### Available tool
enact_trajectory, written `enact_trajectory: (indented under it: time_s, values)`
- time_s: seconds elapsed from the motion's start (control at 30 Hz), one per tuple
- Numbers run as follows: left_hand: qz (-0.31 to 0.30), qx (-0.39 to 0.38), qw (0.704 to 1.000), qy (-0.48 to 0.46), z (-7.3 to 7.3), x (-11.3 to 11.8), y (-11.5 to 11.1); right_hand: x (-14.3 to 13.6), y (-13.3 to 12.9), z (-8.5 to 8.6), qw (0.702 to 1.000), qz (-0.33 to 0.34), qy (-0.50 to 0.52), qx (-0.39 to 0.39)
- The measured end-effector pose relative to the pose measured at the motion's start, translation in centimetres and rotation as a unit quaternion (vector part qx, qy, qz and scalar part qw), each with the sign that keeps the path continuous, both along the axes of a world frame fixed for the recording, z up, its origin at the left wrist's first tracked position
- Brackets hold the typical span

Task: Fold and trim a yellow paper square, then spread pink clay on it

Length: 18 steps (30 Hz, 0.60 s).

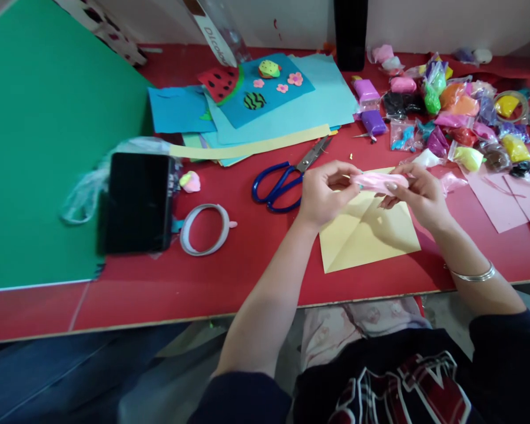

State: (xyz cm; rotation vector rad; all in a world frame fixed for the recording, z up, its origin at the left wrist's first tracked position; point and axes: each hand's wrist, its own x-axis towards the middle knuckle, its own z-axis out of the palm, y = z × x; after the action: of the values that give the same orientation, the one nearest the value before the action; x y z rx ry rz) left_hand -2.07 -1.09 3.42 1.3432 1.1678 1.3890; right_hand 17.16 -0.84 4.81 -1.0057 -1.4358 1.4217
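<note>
A strip of pale pink modelling clay [375, 181] is stretched between my two hands, above the table. My left hand [325, 191] pinches its left end between thumb and fingers. At the other end, my right hand [419, 194] grips the clay, thumb on top. Below them lies a creased sheet of yellow paper [357, 241] with a small pale crumb on it. Blue-handled scissors [277, 187] rest just left of my left hand, blades partly under a strip of cream paper [251, 146].
Bagged coloured clay [459, 106] is heaped at the back right, near pink paper sheets [490, 197]. Blue paper [242, 112] bears a clay watermelon slice [223, 82] and small flowers. To the left are a tape roll [204, 229], a black tablet-like object [136, 203] and a large green board [57, 147].
</note>
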Motion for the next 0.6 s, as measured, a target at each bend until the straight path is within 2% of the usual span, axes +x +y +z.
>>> enact_trajectory:
  time_s: [0.07, 0.1, 0.2, 0.27, 0.33, 0.4, 0.47, 0.53, 0.6]
  values:
    - [0.054, -0.036, 0.997, -0.043, -0.3, -0.8, 0.7, 0.4, 0.1, 0.0, 0.999, -0.028, 0.004, 0.032]
    - [0.083, -0.057, 0.993, -0.063, -0.5, -1.1, 1.0, 0.6, 0.0, 0.0, 0.999, -0.015, 0.006, 0.036]
    - [0.151, -0.075, 0.982, -0.079, -0.7, -1.2, 1.1, 0.5, -0.3, 0.1, 0.996, 0.087, -0.01, -0.016]
    - [0.144, -0.004, 0.99, -0.014, -0.6, -0.4, 0.4, 0.1, -0.6, 0.1, 0.99, 0.124, -0.016, -0.07]
    - [0.097, 0.103, 0.984, 0.111, -0.5, 0.9, -0.6, -0.3, -0.6, 0.0, 0.99, 0.1, 0.014, -0.098]
    - [0.072, 0.171, 0.957, 0.223, -0.6, 2.2, -1.5, -0.5, -0.5, -0.1, 0.992, 0.055, 0.043, -0.102]
    - [0.088, 0.188, 0.937, 0.281, -0.9, 3.1, -2.0, -0.5, -0.5, -0.2, 0.993, 0.033, 0.036, -0.103]
    - [0.11, 0.18, 0.926, 0.313, -0.9, 3.5, -2.1, -0.7, -0.5, -0.3, 0.993, 0.045, 0.012, -0.107]
    - [0.099, 0.174, 0.915, 0.349, -0.4, 2.8, -2.1, -0.9, -0.6, -0.5, 0.992, 0.07, -0.008, -0.102]
